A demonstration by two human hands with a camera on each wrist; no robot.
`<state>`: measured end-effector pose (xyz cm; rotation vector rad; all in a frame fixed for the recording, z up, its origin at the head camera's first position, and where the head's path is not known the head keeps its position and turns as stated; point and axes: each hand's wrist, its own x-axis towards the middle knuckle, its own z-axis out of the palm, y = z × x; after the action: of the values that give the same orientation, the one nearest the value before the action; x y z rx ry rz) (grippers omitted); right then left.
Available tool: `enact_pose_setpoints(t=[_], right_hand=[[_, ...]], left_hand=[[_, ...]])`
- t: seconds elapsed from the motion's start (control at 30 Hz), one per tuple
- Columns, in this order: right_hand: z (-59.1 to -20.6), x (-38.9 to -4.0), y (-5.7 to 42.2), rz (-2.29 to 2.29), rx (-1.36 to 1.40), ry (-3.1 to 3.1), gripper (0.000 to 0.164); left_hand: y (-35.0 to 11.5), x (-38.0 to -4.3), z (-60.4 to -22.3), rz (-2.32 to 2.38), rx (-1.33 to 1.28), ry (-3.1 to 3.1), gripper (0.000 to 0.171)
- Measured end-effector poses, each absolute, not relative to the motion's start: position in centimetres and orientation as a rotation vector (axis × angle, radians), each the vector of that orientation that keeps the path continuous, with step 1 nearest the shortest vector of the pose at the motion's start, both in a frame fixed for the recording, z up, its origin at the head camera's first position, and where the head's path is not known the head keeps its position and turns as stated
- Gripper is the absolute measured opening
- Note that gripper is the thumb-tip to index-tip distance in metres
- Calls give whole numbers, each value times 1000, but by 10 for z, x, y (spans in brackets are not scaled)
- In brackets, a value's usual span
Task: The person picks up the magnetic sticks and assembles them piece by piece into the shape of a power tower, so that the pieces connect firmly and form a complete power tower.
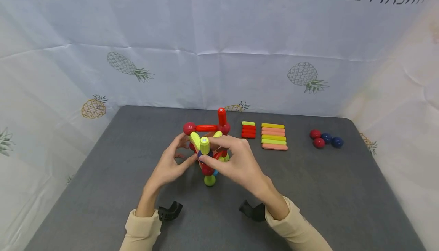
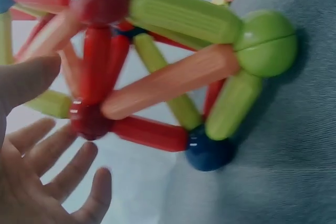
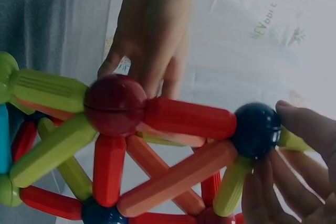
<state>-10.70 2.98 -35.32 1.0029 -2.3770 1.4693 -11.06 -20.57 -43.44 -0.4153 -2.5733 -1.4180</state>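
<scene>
A magnetic rod-and-ball structure stands on the grey table, built of red, orange and yellow-green rods with coloured balls. My right hand pinches a dark blue ball at its top between thumb and fingers. A short yellow-green rod points up from that ball. On the structure's left side is my left hand, its fingers spread and loosely bent beside a red ball. The left thumb reaches near the blue ball; whether it presses there is unclear. Behind, a red rod stands upright on another red ball.
Short red and yellow-green rods lie stacked right of the structure. Beside them is a row of longer yellow, pink and green rods. Loose red and blue balls sit farther right. A pineapple-print cloth hangs behind the table.
</scene>
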Motion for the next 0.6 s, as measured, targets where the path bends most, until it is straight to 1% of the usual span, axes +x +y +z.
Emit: enact_pose_setpoints(t=[0.13,0.3,0.37,0.47,0.6], right_hand=[[-357,-104,29,1460,979,-2353,39],[-362,-108,35,1529,966,-2332,35],[-366,-113,39,1598,942,-2322,33],[-370,-122,45,1726,905,-2292,30],[-374,-135,51,1839,892,-2243,26]], left_hand=[[-203,-114,-441,-1381,-475,-2582,61],[-206,-116,-442,-1437,-450,-2553,44],[-209,-115,-441,-1441,-422,-2544,42],[-213,-113,-438,-1416,-409,-2548,44],[-214,-109,-434,-1397,-486,-2578,40]])
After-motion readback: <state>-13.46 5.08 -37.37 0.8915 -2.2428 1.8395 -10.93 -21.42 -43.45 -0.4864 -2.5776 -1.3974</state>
